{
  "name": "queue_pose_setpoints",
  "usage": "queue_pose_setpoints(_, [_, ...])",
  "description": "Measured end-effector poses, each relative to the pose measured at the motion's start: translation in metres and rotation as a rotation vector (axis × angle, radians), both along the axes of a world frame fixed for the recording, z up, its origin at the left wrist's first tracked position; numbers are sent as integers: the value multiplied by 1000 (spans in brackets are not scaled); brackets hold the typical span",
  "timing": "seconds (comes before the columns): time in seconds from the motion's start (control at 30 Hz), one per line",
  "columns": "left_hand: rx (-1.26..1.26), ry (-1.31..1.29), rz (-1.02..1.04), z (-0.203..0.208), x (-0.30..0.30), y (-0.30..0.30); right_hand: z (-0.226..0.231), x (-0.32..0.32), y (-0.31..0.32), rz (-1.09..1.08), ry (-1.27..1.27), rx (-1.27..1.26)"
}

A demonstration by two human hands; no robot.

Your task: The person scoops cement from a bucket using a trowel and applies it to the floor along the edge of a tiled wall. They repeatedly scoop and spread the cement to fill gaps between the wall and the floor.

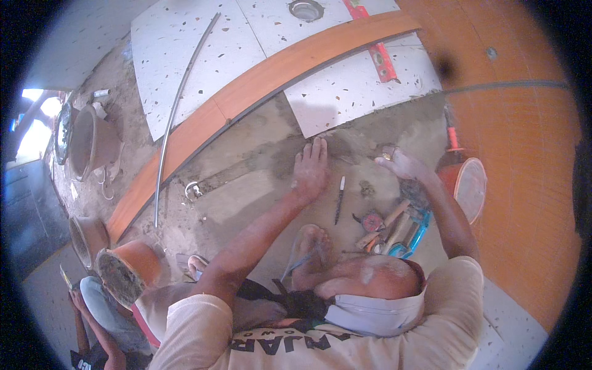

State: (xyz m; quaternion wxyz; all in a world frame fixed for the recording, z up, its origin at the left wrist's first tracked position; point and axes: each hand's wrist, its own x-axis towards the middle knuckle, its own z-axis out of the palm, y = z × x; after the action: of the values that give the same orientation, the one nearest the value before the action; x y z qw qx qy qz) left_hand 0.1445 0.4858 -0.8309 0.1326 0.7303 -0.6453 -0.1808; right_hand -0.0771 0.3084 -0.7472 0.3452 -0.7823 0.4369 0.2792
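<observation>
My left hand point(312, 165) lies flat on the damp grey mortar point(246, 140), its fingers stretched out and close together. Its fingertips are just below the corner of a white speckled tile point(345, 102). To the right, my right hand point(399, 164) is closed low over the mortar. A small yellowish bit shows at its fingers, but what it grips is too unclear to name. Between my hands and a little nearer lies a black-and-white marker pen point(340, 200).
A long brown board point(246, 84) crosses the tiles, near a thin metal rod point(179, 111) and a red spirit level point(382, 63). A tape measure point(372, 221) lies among tools. Buckets point(132, 265) stand left, another point(470, 190) right. A co-worker's hand point(76, 300) shows lower left.
</observation>
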Motion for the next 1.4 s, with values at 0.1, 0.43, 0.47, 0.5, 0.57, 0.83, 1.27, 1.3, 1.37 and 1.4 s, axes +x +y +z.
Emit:
queue_pose_setpoints(0.1, [-32, -47, -26, 0, -1, -2, -21, -7, -5, -19, 112, -26])
queue_pose_setpoints(0.43, [3, -156, -114, -1, 11, 0, -6, -15, 19, -74, 32, -45])
queue_pose_setpoints(0.47, [0, -153, -118, 0, 11, 0, -8, -23, 20, -74, -5, -59])
queue_pose_setpoints(0.5, [-1, -162, -118, -6, 10, -1, -10, -32, 18, -68, -46, -74])
queue_pose_setpoints(0.57, [14, -198, -99, -23, 16, 0, -1, -19, 21, -74, -98, -60])
queue_pose_setpoints(0.83, [-188, 188, 47, -20, 20, 15, 41, -40, 47, -263, 28, -143])
queue_pose_setpoints(1.27, [-417, 423, 501, 1, 54, 59, 24, 42, 105, 197, -93, -595])
queue_pose_setpoints(1.3, [-386, 416, 510, 3, 56, 58, 19, 43, 107, 234, -97, -636])
queue_pose_setpoints(1.37, [-325, 404, 524, 7, 57, 51, 13, 43, 113, 262, -127, -647])
queue_pose_setpoints(1.4, [-345, 410, 528, 3, 58, 50, 16, 50, 117, 257, -156, -617])
